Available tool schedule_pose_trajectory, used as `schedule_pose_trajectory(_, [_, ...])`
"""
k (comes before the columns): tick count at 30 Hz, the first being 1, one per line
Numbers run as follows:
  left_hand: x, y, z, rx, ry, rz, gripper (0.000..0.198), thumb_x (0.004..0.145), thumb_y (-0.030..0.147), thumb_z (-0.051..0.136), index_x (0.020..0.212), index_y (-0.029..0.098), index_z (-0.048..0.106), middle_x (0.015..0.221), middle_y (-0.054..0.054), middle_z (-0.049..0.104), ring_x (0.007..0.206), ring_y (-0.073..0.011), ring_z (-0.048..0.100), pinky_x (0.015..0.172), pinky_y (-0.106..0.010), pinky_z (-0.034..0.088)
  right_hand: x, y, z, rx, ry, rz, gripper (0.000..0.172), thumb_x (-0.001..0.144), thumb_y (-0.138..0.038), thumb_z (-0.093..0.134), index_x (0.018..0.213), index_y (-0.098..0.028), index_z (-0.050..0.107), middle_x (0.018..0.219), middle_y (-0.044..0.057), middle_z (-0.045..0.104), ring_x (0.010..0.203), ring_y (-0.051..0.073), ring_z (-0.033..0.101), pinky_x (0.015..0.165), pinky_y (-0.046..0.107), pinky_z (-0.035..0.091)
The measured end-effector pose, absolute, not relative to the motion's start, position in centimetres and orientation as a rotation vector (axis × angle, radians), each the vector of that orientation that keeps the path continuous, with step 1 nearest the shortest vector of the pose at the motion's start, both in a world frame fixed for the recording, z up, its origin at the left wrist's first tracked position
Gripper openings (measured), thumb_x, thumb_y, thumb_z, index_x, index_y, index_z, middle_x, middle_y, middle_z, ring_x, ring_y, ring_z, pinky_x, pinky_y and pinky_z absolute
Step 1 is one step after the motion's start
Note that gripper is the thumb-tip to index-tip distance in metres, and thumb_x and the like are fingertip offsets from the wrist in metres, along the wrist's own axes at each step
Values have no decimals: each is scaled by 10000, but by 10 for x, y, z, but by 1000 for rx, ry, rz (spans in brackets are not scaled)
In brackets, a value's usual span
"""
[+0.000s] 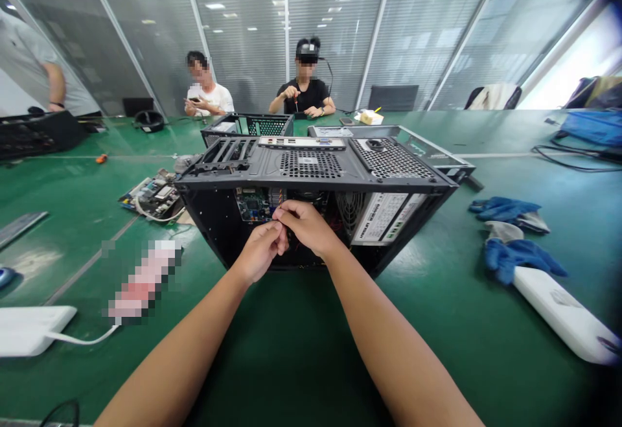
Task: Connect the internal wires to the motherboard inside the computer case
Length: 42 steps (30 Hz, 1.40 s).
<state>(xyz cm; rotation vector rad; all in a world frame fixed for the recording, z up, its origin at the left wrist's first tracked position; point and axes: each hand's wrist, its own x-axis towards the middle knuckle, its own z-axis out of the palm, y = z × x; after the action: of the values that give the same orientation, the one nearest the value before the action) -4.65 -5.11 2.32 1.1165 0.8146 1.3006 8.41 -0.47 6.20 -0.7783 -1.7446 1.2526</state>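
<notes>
A black computer case [367,177] lies on the green table [291,362] with its open side facing me. Inside it show a circuit board [253,205] at the left and a power supply with a white label [387,218] at the right. My left hand [262,249] and my right hand [304,223] meet at the opening in front of the board, fingertips pinched close together. Thin coloured wires [280,195] run just above the fingertips. Whatever the fingers hold is too small to make out.
Left of the case lie a loose circuit board [155,195], a white power bank [34,330] and a cable. Blue gloves [518,255] and a white device [564,313] are at the right. Other people and cases are across the table.
</notes>
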Motion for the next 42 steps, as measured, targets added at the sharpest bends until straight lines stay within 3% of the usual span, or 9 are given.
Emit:
schedule_pose_trajectory(5, [-46, -54, 25, 1051, 848, 1363, 371, 825, 511, 670, 797, 143, 634, 552, 26, 503, 534, -86, 433, 572, -238, 368, 85, -2, 63, -744, -1768, 1244, 230, 849, -362, 566, 697, -190, 552, 593, -45, 498, 591, 114, 489, 614, 246, 409])
schedule_pose_trajectory(11, [-44, -53, 19, 1057, 959, 1451, 324, 783, 444, 736, 844, 150, 615, 594, 28, 566, 518, -70, 465, 542, -213, 385, 88, 4, 63, -795, -1852, 1100, 203, 853, -309, 544, 693, -185, 537, 664, -29, 520, 663, 122, 498, 652, 253, 390])
schedule_pose_trajectory(16, [-46, -50, 10, 1168, 1037, 1458, 297, 837, 435, 677, 859, 156, 579, 714, -25, 694, 541, -90, 574, 582, -233, 461, 93, 5, 66, -828, -2017, 891, 249, 883, -284, 506, 652, -193, 495, 631, -31, 503, 614, 115, 440, 608, 252, 326])
schedule_pose_trajectory(20, [-44, -50, 5, 1323, 1143, 1492, 300, 875, 453, 621, 878, 157, 574, 787, -51, 727, 572, -113, 623, 594, -255, 499, 94, 4, 72, -825, -2112, 732, 259, 889, -241, 503, 635, -199, 475, 636, -18, 521, 632, 123, 477, 634, 259, 325])
schedule_pose_trajectory(30, [-35, -46, 10, 1357, 1096, 1449, 324, 935, 479, 507, 874, 165, 554, 675, -27, 676, 552, -124, 606, 552, -246, 451, 94, 4, 73, -871, -2143, 690, 281, 907, -178, 475, 632, -208, 431, 647, -8, 526, 649, 128, 496, 659, 263, 338])
schedule_pose_trajectory(36, [-34, -51, 5, 1426, 1317, 1593, 272, 931, 441, 525, 868, 183, 584, 660, 11, 599, 553, -106, 526, 565, -234, 441, 93, 0, 75, -875, -2133, 645, 216, 874, -196, 543, 663, -202, 498, 711, 9, 600, 675, 137, 522, 663, 268, 344])
schedule_pose_trajectory(39, [-35, -53, 3, 1477, 1356, 1618, 239, 921, 418, 543, 917, 188, 605, 680, 13, 580, 599, -116, 523, 587, -233, 439, 94, -2, 79, -889, -2155, 632, 216, 868, -204, 560, 662, -203, 494, 695, 7, 593, 663, 138, 517, 655, 270, 335])
schedule_pose_trajectory(42, [-37, -53, 3, 1532, 1362, 1625, 230, 903, 400, 572, 847, 180, 604, 694, 7, 568, 618, -116, 500, 594, -232, 420, 95, -2, 80, -914, -2171, 614, 252, 875, -213, 549, 635, -205, 471, 659, 3, 570, 632, 135, 492, 646, 275, 320])
